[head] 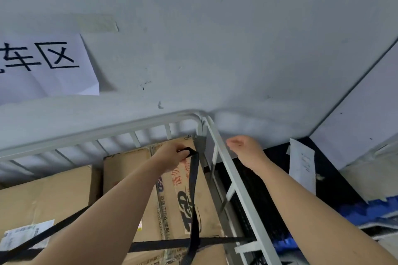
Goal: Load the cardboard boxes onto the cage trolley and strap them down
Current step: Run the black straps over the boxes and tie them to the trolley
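Note:
Several cardboard boxes (pixel 53 196) fill the grey cage trolley (pixel 137 125), whose rails run along the back and right side. My left hand (pixel 172 155) grips the end of a black strap (pixel 193 189) above a printed box (pixel 178 196) near the trolley's back right corner. The strap hangs down from my fingers and crosses a second black strap (pixel 183 243) stretched sideways over the boxes to the right rail. My right hand (pixel 245 150) hovers outside the right rail (pixel 234 185), fingers relaxed and holding nothing.
A grey wall (pixel 215 38) stands right behind the trolley, with a white paper sign (pixel 43 66) at the left. To the right of the trolley lie a dark gap, a white label strip (pixel 301 165) and a blue pallet (pixel 366 211).

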`<move>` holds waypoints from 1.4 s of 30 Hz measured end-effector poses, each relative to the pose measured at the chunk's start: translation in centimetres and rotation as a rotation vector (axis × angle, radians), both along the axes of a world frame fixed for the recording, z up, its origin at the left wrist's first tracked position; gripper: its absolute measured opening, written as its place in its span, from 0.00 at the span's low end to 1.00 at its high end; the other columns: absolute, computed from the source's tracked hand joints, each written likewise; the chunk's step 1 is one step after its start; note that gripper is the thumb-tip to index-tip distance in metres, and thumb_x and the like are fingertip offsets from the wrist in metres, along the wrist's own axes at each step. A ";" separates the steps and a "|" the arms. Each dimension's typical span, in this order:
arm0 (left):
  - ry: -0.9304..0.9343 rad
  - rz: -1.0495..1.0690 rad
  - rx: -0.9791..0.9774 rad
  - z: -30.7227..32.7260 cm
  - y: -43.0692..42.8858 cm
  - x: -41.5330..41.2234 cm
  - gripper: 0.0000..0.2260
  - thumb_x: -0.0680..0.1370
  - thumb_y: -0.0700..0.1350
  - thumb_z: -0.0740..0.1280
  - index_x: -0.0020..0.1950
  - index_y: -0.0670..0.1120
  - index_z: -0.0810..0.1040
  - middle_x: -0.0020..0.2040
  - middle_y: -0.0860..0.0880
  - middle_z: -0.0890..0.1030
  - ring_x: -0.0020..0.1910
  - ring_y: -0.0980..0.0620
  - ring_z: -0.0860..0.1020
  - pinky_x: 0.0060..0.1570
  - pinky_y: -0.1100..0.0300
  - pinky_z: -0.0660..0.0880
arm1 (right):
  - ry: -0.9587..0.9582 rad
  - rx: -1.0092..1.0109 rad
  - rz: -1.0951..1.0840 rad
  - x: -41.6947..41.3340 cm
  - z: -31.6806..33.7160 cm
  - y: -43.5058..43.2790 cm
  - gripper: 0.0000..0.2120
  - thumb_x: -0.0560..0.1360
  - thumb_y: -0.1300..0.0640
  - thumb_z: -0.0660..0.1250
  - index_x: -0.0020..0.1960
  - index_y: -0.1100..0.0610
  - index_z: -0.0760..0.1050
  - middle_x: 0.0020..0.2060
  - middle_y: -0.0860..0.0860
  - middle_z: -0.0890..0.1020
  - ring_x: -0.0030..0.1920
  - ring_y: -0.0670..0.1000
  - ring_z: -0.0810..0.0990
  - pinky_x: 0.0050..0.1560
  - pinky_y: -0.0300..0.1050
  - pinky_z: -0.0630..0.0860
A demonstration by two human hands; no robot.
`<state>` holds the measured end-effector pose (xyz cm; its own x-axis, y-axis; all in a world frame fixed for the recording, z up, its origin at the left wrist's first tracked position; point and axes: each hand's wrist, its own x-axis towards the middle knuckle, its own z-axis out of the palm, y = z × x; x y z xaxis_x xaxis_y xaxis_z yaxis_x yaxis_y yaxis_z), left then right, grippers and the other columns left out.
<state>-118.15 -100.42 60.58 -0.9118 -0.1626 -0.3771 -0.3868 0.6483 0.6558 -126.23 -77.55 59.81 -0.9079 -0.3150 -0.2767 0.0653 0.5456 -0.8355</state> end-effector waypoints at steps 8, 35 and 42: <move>-0.055 0.048 0.036 -7.2 0.0 -8.7 0.08 0.79 0.46 0.64 0.46 0.46 0.81 0.28 0.52 0.77 0.22 0.57 0.69 0.23 0.65 0.66 | -0.202 -0.078 -0.188 -5.9 -7.7 0.7 0.12 0.78 0.57 0.63 0.55 0.65 0.79 0.54 0.63 0.81 0.55 0.58 0.80 0.64 0.53 0.73; -0.072 0.197 0.625 -16.3 1.6 -15.0 0.06 0.75 0.40 0.70 0.51 0.46 0.83 0.35 0.52 0.81 0.25 0.58 0.71 0.29 0.68 0.69 | -0.638 -0.766 -0.221 -12.1 -15.0 -3.3 0.23 0.82 0.47 0.49 0.47 0.64 0.74 0.39 0.59 0.79 0.40 0.55 0.80 0.45 0.50 0.76; -0.039 0.120 0.446 -14.0 0.9 -12.6 0.03 0.73 0.44 0.73 0.46 0.50 0.83 0.32 0.53 0.82 0.28 0.60 0.76 0.28 0.69 0.70 | -0.649 -0.661 -0.282 -10.1 -14.0 1.2 0.24 0.79 0.41 0.52 0.46 0.60 0.74 0.26 0.52 0.66 0.25 0.49 0.64 0.27 0.41 0.65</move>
